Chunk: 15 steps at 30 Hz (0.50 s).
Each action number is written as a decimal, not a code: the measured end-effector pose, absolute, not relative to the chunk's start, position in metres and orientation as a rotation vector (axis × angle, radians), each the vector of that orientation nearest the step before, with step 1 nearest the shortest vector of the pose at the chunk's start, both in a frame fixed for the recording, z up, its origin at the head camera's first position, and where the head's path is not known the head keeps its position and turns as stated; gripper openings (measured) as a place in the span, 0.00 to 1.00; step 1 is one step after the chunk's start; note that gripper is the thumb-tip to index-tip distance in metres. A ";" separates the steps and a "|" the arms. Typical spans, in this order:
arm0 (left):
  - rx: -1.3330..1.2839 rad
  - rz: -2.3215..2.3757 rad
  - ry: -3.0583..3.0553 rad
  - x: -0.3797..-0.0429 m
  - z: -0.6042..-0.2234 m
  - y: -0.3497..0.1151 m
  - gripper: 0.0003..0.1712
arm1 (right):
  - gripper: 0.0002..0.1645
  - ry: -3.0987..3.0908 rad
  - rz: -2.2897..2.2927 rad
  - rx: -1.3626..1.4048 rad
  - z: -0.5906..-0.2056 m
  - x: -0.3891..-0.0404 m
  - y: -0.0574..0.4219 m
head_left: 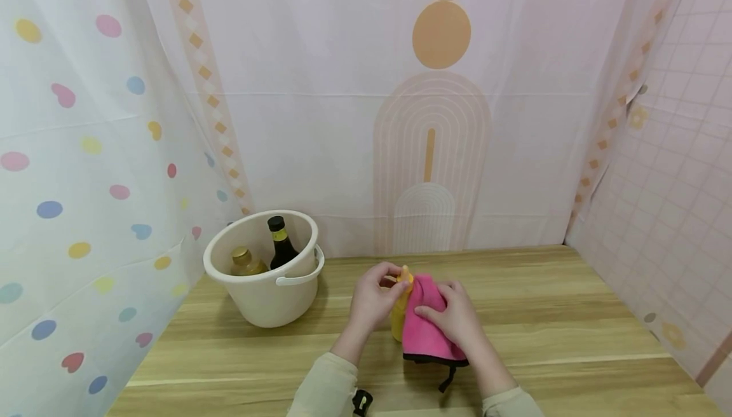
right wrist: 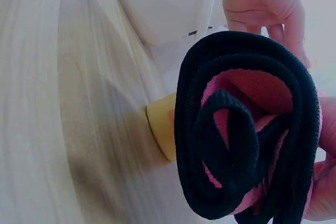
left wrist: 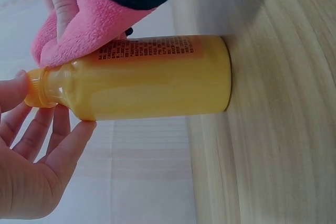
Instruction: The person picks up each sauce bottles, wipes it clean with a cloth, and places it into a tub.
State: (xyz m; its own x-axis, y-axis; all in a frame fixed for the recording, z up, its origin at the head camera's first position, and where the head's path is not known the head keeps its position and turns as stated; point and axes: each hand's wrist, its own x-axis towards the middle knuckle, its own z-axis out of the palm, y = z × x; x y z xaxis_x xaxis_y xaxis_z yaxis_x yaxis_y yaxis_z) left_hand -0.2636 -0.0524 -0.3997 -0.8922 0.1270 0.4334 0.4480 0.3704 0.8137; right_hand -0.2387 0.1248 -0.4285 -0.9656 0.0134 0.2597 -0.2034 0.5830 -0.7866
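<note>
A yellow squeeze bottle [left wrist: 152, 85] with an orange cap [left wrist: 37, 87] stands upright on the wooden table. My left hand [head_left: 373, 296] pinches the cap between thumb and fingers, and its index fingertip touches the bottle's shoulder. With my right hand [head_left: 457, 316] I grip a folded pink fleecy cloth [head_left: 426, 337] that has black edging. The cloth lies against the bottle's side, close below the cap, and covers part of it in the head view. Its folded layers and a black loop [right wrist: 228, 145] face the right wrist camera. Small dark print shows on the bottle's label [left wrist: 147, 49].
At the back left of the table [head_left: 543, 315] stands a cream bucket [head_left: 269, 306] with its handle [head_left: 300, 277] hanging down. Inside are a dark bottle [head_left: 283, 248] with a black cap and a gold-capped bottle [head_left: 246, 263]. Patterned curtains [head_left: 320, 118] enclose the table.
</note>
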 end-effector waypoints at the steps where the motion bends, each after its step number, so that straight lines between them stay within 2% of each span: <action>1: -0.507 -1.528 -2.336 -0.264 -0.400 -0.052 0.06 | 0.26 -2.576 1.328 0.153 -0.429 -0.238 0.125; 15: -0.525 -1.499 -2.343 -0.264 -0.400 -0.053 0.06 | 0.26 -2.617 1.322 0.134 -0.441 -0.239 0.131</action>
State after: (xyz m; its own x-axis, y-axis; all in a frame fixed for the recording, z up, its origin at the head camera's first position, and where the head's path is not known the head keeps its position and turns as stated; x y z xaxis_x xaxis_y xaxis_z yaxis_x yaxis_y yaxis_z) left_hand -0.2643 -0.0530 -0.4001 -0.8849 0.1375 0.4450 0.4617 0.3855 0.7989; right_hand -0.2395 0.1315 -0.4412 -0.9745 0.0118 0.2239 -0.1732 0.5943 -0.7854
